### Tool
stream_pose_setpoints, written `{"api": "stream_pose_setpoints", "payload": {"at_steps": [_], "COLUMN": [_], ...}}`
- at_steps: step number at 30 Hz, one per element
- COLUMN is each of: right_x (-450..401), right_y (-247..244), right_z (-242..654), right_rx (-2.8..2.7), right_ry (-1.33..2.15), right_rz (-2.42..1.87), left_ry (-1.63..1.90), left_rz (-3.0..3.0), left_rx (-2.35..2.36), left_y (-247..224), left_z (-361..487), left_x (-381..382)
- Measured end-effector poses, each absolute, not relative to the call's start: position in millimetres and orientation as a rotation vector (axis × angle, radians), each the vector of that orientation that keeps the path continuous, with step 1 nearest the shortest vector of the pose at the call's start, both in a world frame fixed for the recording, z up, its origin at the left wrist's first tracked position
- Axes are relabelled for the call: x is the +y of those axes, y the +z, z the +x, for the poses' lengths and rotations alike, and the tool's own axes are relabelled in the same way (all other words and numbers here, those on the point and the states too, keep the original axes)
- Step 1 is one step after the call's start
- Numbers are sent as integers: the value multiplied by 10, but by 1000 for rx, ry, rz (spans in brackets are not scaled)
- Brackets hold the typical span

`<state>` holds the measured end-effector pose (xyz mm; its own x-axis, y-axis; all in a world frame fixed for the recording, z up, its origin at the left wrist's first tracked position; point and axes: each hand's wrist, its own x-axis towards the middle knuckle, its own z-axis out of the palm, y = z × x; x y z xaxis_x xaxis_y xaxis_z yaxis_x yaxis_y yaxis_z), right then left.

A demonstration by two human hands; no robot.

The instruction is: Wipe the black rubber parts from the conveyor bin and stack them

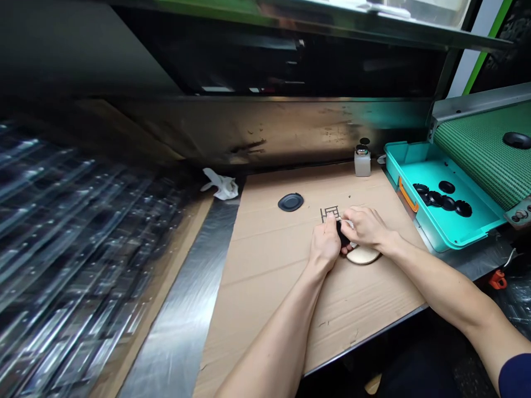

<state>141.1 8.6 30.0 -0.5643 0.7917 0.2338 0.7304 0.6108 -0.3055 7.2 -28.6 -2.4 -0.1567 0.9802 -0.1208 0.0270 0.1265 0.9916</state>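
My left hand [326,243] is closed around a small black part [343,237], most of which the fingers hide. Pressed up against it, my right hand [364,225] has its fingers pinched together, with a bit of white material that looks like a cloth [352,244] showing at them. Just under the hands a round beige pad [363,256] lies on the cardboard sheet [265,287]. Farther back and to the left rests a black oval part [291,202], apart from both hands.
A turquoise tray [481,235] with several black parts [448,203] stands at right, beside a green conveyor belt [477,138] carrying one black part [516,140]. A pump bottle [362,163] stands at the back. Stacked clear plastic trays [83,237] and a crumpled white tissue [224,185] are left.
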Motion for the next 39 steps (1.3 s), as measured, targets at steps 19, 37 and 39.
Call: {"api": "stream_pose_setpoints", "payload": {"at_steps": [19,37,39], "right_x": [87,102,110], "right_y": [430,478,495], "right_z": [1496,1494,1476], "right_rx": [-2575,-2571,-2559], "right_ry": [271,356,351], "right_rz": [-1205,-1215,-1201], "left_ry": [1179,1185,1208], "left_rz": [1170,1197,1191], "left_rx": [1420,1442,1456], "left_y": [45,53,48], "left_z": [103,118,112], "left_x": [-340,-356,-358]}}
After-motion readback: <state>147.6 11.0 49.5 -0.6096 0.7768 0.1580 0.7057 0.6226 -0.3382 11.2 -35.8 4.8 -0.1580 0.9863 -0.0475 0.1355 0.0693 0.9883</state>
